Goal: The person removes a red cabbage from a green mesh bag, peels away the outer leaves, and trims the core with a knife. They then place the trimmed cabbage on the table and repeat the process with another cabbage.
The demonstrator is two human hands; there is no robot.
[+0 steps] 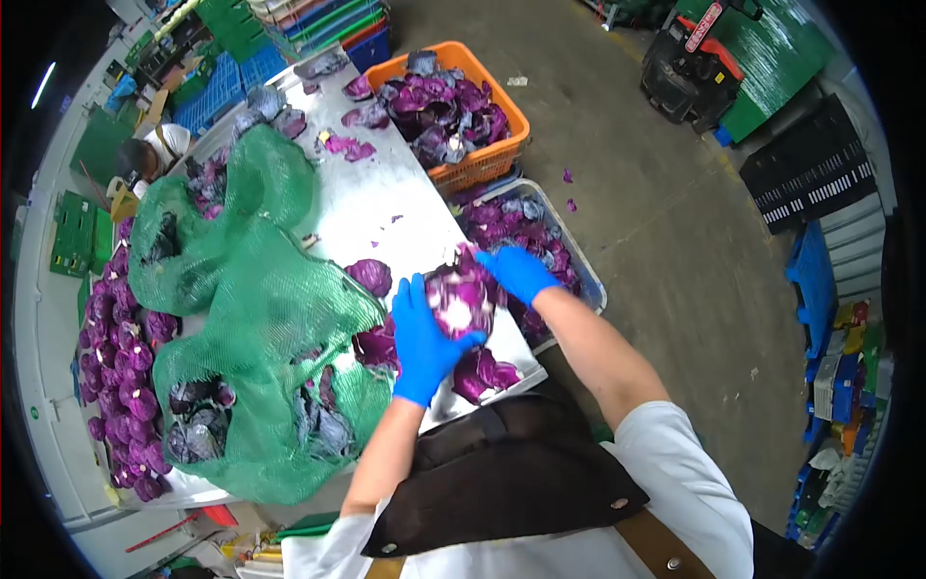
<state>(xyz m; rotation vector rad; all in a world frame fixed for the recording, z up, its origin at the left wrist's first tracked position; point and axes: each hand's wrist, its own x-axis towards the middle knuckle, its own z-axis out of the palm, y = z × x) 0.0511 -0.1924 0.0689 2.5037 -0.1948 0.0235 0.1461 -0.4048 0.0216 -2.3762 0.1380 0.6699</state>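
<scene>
A red cabbage (461, 301) with a pale stem end facing up is in my hands at the near end of the metal table, slightly blurred. My left hand (424, 340), in a blue glove, grips it from the left, with the thumb below. At its upper right edge, my right hand (523, 274), also gloved in blue, closes its fingers on an outer leaf; the fingertips are partly hidden. Loose purple leaves (482, 374) lie just below the cabbage. Another small red cabbage (369, 278) rests to the left of my left hand.
Green mesh sacks (260, 289) holding cabbages cover the table's left part. Beyond them are many trimmed cabbages (125, 386). An orange crate (521, 125) and a grey bin (590, 280) full of leaves stand along the right edge. Another person (159, 154) is at the far left.
</scene>
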